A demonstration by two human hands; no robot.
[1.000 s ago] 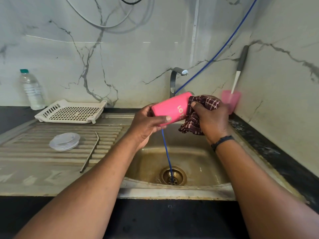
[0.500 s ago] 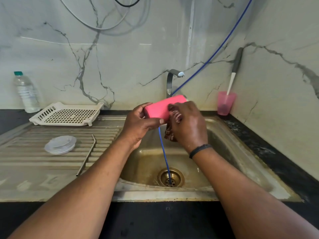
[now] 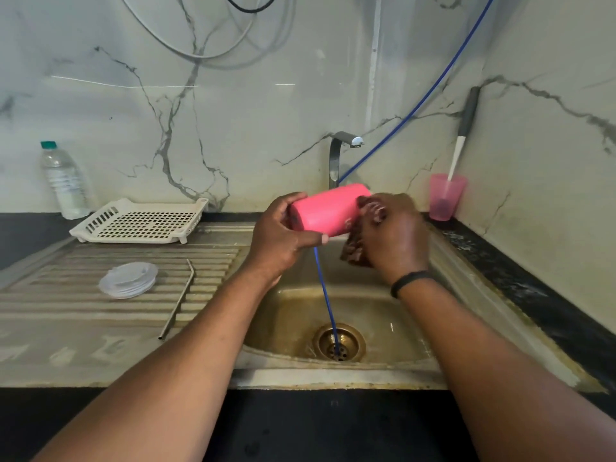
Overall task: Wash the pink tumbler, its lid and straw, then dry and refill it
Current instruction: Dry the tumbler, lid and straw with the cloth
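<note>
The left hand (image 3: pixel 283 235) grips the pink tumbler (image 3: pixel 328 210) sideways above the sink (image 3: pixel 383 315), while the right hand (image 3: pixel 395 235) clutches a dark checked cloth (image 3: pixel 353 251) against its mouth end. On the ribbed surface (image 3: pixel 50 311) to the left lie the clear lid (image 3: pixel 128 280) and metal straw (image 3: pixel 176 300) (well apart from the tumbler).

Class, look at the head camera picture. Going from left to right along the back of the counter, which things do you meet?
Clear plastic water bottle with green cap → white perforated plastic tray → steel tap → translucent pink plastic cup holding a brush.
</note>
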